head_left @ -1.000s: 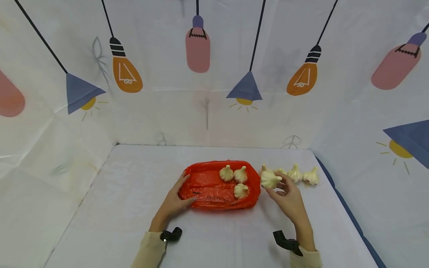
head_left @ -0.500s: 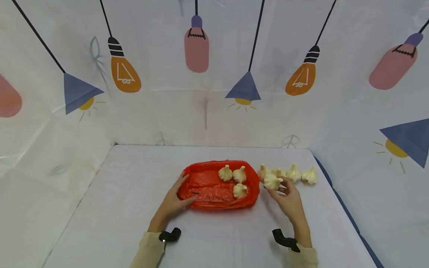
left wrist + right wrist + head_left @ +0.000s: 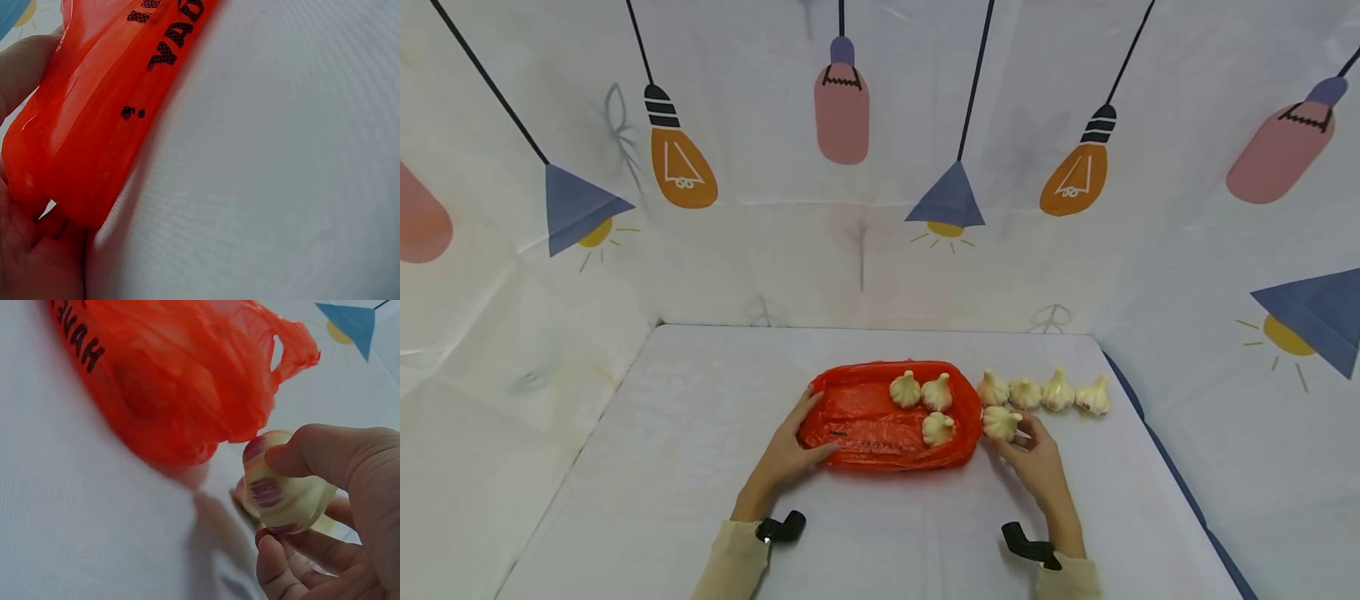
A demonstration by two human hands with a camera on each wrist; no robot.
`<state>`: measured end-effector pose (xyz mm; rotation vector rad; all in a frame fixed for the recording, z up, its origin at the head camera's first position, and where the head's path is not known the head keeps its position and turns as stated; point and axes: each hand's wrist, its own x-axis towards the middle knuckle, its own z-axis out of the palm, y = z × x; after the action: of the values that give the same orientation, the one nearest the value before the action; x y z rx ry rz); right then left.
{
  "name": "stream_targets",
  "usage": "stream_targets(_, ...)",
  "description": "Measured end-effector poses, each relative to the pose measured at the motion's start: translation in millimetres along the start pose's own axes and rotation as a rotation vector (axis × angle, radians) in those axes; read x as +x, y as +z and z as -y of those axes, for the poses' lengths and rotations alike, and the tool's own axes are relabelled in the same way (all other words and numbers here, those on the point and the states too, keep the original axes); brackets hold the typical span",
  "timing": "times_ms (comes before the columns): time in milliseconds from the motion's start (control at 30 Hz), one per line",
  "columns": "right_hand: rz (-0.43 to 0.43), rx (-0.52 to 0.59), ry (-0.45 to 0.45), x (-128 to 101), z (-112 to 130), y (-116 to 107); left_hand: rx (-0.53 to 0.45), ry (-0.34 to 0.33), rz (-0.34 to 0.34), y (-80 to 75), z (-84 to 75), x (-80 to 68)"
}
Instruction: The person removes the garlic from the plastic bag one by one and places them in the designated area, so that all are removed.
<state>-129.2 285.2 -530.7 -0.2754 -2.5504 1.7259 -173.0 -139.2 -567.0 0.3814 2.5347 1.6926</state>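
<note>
An orange-red plastic bag (image 3: pixel 880 425) lies flat on the white table, with three garlic bulbs (image 3: pixel 923 392) on it. My left hand (image 3: pixel 790 446) grips the bag's left end (image 3: pixel 75 156), thumb over its near edge. My right hand (image 3: pixel 1033 458) pinches one garlic bulb (image 3: pixel 1002 422) just off the bag's right edge; the right wrist view shows thumb and fingers curled round this bulb (image 3: pixel 284 490) beside the bag (image 3: pixel 181 381). Three more bulbs (image 3: pixel 1026 392) sit in a row to the right.
The white table (image 3: pixel 700 500) is walled on three sides by a cloth backdrop printed with lamps (image 3: pixel 685 167). A blue edge (image 3: pixel 1172 475) runs along the table's right side. Black wrist mounts (image 3: pixel 782 527) sit at both cuffs.
My right hand has brought its garlic bulb down and toward me, from beside the row to just off the bag's right edge. The left hand has stayed put.
</note>
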Motion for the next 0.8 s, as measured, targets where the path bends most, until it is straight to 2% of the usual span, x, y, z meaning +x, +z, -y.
stream_targets(233,-0.039,-0.081,-0.018,-0.3,-6.8,3.5,0.011,-0.022,-0.007,0.6,0.2,0.4)
stream_targets(533,-0.056,-0.125,-0.009,0.5,-10.0,3.9,-0.007,-0.013,-0.008,1.5,0.0,0.1)
stream_targets(800,-0.049,-0.126,-0.02,3.2,-7.8,5.4,0.002,-0.035,-0.013,1.6,-0.2,0.2)
